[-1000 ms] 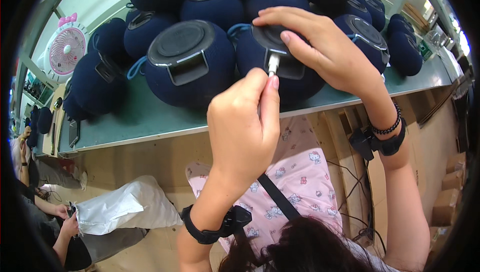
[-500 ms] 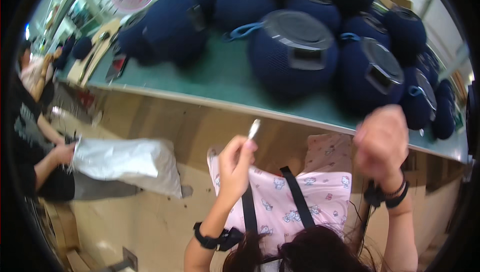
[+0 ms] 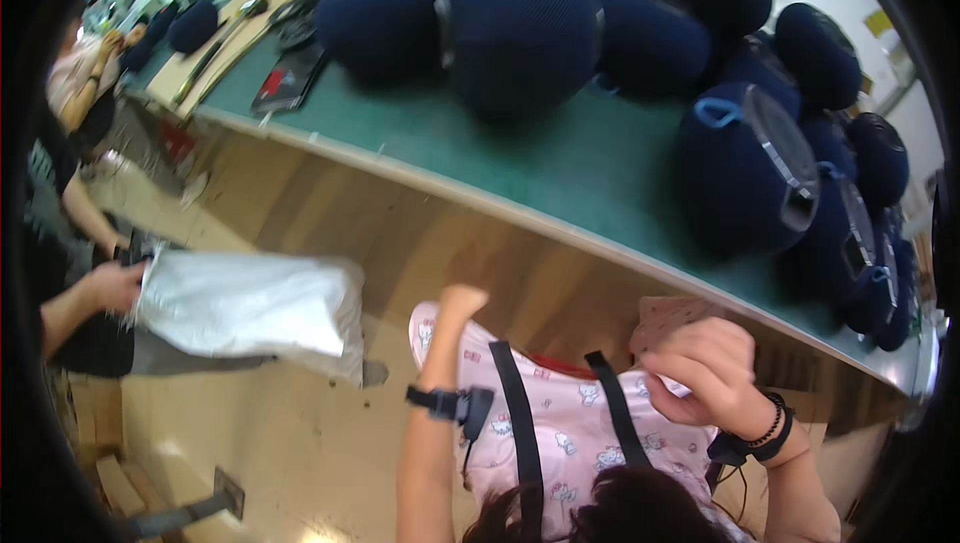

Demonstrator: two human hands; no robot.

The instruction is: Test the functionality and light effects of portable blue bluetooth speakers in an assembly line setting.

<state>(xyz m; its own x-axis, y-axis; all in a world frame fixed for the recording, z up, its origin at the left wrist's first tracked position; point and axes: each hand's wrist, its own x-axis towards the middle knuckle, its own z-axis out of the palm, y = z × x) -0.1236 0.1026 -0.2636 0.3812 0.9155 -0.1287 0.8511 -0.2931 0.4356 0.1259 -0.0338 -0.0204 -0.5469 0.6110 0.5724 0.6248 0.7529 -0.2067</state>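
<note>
The round navy fabric speaker (image 3: 830, 253) that looks to be the one I saw with a white plug at its socket a second ago now sits untouched near the front edge of the tabletop (image 3: 420, 123), toward the right end; work at that socket seems finished or paused. The right hand (image 3: 705, 368) has come away, half open, fingers loosely curled, nothing visible in its grip, over the pink print apron (image 3: 555, 433). The left hand (image 3: 472, 278) is out past the front edge, too blurred to tell how open it is or whether it has the plug, which I can't see anymore. Farther left, a co-worker's hand (image 3: 115, 288) grips a white sack (image 3: 255, 303).
</note>
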